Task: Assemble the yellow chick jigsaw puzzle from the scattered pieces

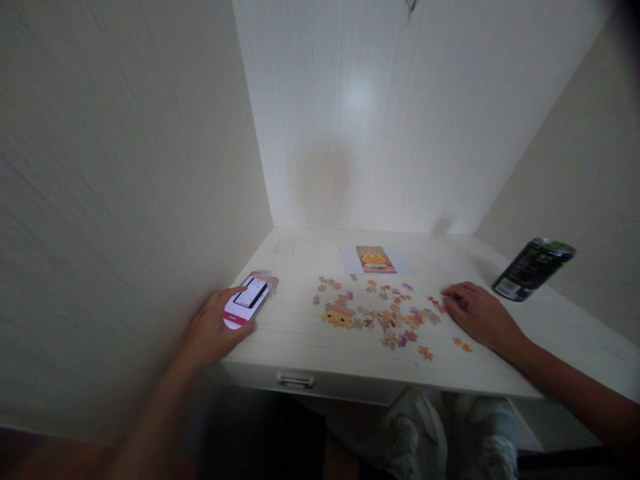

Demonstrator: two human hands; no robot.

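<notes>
My left hand (213, 328) grips a phone (247, 300) with a lit screen at the left edge of the white desk (300, 333). My right hand (477, 313) rests palm down on the desk, fingers stretched flat beside several loose jigsaw pieces (395, 313). A small joined patch with a yellow figure (336, 316) lies among the pieces. A reference picture card (375, 259) lies further back on the desk.
A dark can (533, 269) stands at the right of the desk. Walls close in on the left, back and right. A drawer handle (295, 381) sits under the front edge. My knees (450, 433) show below the desk.
</notes>
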